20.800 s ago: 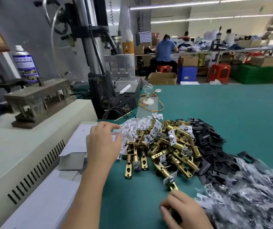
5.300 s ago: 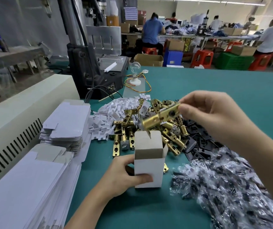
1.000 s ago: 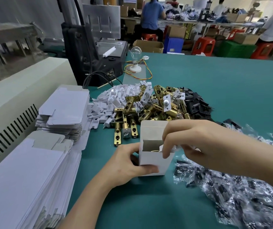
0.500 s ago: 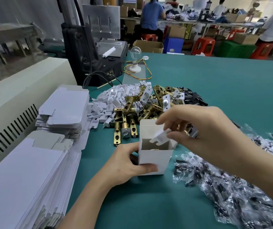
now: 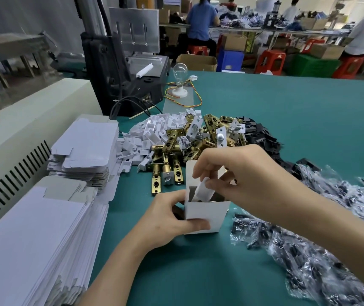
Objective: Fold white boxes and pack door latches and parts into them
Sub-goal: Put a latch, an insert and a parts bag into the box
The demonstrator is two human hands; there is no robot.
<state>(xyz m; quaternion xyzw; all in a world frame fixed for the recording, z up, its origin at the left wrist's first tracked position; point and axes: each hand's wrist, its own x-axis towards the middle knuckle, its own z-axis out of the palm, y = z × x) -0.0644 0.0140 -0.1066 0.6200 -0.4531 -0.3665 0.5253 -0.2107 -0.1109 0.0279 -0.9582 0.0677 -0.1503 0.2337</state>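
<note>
White box (image 5: 207, 215) stands upright on the green tabletop (image 5: 287, 111) with its top flaps open. Left grip (image 5: 165, 219) is curled round its lower left side, thumb across the front face. Right grip (image 5: 238, 175) is clamped on a small white plastic part (image 5: 202, 191), pinched between thumb and fingers. The part is tilted, its lower end inside the box mouth.

Half a second ago the same part was held clear above the rim. So the change is the drop: right hand lower, part crossing into the box. Box and left hand unmoved over the last second. About five seconds back a brass latch was heading for the box. The interior is dark now, so I cannot tell what lies there.

Judgement: the step in hand is loading the plastic part, release not yet done. Probably still to go for this box are a black plate, a screw bag and closing the flaps, guessed from the piles.

Piles:
- brass latches (image 5: 198, 140), just behind the box
- white plastic pieces (image 5: 154, 131), left of the latches
- black plates (image 5: 258, 135), right of the latches
- bagged screws (image 5: 331, 250), beside the box on the right
- flat box blanks (image 5: 86, 149), stacked at left

Risk: the part goes in askew and could catch on a wall or flap. The box looks light, and the left hold should stop it tipping.
</note>
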